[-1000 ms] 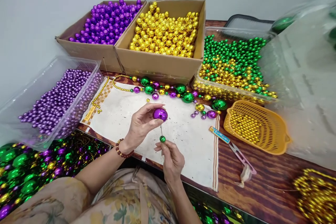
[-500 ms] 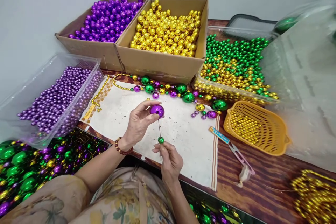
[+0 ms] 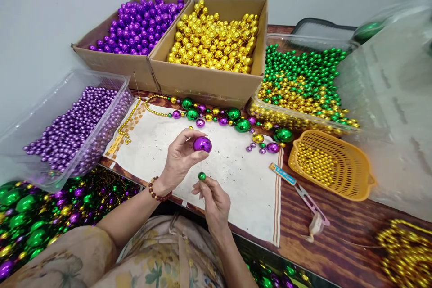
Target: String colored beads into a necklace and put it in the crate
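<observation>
Between the thumb and fingers of my left hand (image 3: 178,159) is a large shiny purple bead (image 3: 202,144). Straight below it, a thin needle (image 3: 202,166) links the purple bead to a small green bead (image 3: 201,176). My right hand (image 3: 216,202) pinches just under the green bead; the lower end of the needle is hidden by those fingers. Both hands are above a white cloth (image 3: 246,180). Behind them lies a beaded strand (image 3: 221,119) of green, purple and gold beads along the cloth's far edge.
Two cardboard boxes (image 3: 205,78) hold purple and gold beads at the back. Clear plastic bins stand left (image 3: 64,184) and right (image 3: 303,121). An orange basket (image 3: 357,175) with gold beads and a pink-handled cutter (image 3: 305,195) are at the right, near gold bead strings (image 3: 405,252).
My right hand has moved slightly up and left with the green bead, bringing it closer to the purple bead. The needle now stands more upright. My left hand has barely shifted.
</observation>
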`<action>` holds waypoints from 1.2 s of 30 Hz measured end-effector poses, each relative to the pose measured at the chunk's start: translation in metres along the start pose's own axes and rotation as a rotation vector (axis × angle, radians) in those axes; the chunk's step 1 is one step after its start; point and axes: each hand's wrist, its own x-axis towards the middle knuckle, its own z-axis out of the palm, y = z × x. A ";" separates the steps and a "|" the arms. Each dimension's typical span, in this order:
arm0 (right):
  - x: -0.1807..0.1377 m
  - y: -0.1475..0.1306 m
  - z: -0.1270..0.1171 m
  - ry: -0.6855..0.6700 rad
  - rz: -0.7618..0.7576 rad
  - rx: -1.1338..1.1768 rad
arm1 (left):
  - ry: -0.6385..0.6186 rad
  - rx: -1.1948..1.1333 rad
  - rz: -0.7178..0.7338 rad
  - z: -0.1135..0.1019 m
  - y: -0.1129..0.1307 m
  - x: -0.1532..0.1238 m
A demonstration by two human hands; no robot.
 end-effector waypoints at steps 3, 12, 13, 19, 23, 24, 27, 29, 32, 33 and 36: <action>0.001 0.000 -0.001 0.035 0.020 0.052 | -0.014 -0.034 -0.030 -0.001 -0.002 0.001; -0.001 0.004 -0.008 0.098 -0.044 -0.086 | -0.094 -0.170 -0.133 0.000 0.000 0.004; -0.001 0.004 -0.007 0.097 -0.054 -0.105 | -0.085 -0.172 -0.147 0.000 -0.001 0.005; -0.003 0.005 -0.003 0.076 -0.041 -0.126 | -0.014 -0.134 -0.172 0.000 -0.010 0.007; 0.003 0.002 0.000 0.099 -0.048 -0.082 | -0.046 -0.121 -0.178 -0.002 -0.015 0.003; 0.006 0.001 0.000 0.104 -0.040 -0.065 | -0.064 -0.102 -0.188 -0.002 -0.016 0.002; 0.015 -0.001 -0.002 0.134 0.007 0.010 | -0.112 0.009 -0.234 -0.005 -0.019 -0.002; 0.018 0.000 -0.004 0.147 0.039 0.053 | -0.135 0.069 -0.262 -0.006 -0.022 -0.004; 0.018 0.004 -0.010 0.107 0.092 0.073 | -0.173 0.084 -0.325 -0.005 -0.030 -0.005; 0.016 0.005 -0.012 0.087 0.114 0.077 | -0.176 0.079 -0.354 -0.004 -0.034 -0.005; 0.011 0.012 -0.019 0.097 0.203 0.122 | -0.158 0.048 -0.428 0.002 -0.045 -0.006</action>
